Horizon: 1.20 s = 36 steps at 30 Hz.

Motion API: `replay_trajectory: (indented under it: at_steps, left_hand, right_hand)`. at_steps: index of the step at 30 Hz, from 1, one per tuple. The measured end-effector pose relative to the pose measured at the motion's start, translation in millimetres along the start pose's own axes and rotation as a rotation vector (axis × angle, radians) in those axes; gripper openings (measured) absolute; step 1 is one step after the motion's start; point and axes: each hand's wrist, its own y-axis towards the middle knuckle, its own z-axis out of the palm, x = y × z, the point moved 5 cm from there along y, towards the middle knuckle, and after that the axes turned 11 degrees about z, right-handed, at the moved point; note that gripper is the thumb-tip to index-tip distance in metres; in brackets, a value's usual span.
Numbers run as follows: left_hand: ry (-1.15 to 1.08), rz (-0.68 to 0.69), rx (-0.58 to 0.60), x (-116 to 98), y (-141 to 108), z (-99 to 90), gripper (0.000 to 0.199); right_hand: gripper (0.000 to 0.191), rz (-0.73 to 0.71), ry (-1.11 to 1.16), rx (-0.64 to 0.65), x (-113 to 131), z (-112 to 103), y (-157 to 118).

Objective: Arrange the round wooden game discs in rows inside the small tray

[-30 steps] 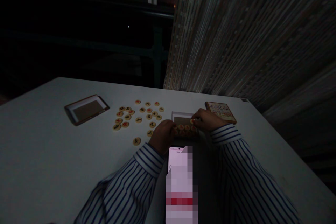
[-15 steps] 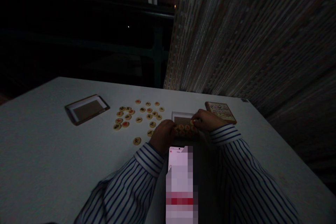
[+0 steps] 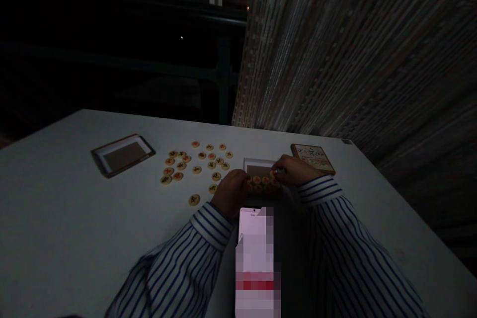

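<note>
White table [image 3: 104,231], dim light: my right hand [image 3: 296,170] touches disc [image 3: 273,175] in box [image 3: 261,162], left hand [image 3: 231,192] at edge (whether either grips, unclear). Disc likely light, hard; pinch rim.

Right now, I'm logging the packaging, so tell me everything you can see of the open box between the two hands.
The open box is shallow and rectangular, apparently card, with pale walls and a brown floor. It sits on the table, red-marked round pieces lining its near part. The left hand is at its left side, the right hand at its right; exact contact is unclear.
</note>
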Motion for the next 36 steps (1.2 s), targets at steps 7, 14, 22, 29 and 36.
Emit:
replay_trajectory:
  at_steps: [7, 14, 22, 29, 36]
  left_hand:
    - [-0.002, 0.017, -0.014, 0, -1, -0.1, 0.020]
    - [-0.008, 0.010, -0.001, 1, 0, 1.3, 0.019]
    - [-0.012, 0.009, -0.010, 0, 0, -0.6, 0.019]
    - [-0.001, 0.002, -0.003, 1, 0, 0.2, 0.019]
    - [-0.003, 0.017, -0.015, 1, 0, 0.0, 0.020]
  right_hand:
    - [0.029, 0.020, -0.004, 0.002, -2, -7, -4]
    - [0.032, -0.064, 0.016, 0.145, 5, -6, -10]
    - [0.033, -0.084, 0.007, 0.151, 8, -3, -11]
    - [0.028, -0.092, 0.001, 0.168, 12, -3, -10]
    - [0.029, -0.084, 0.000, 0.153, 10, -1, -10]
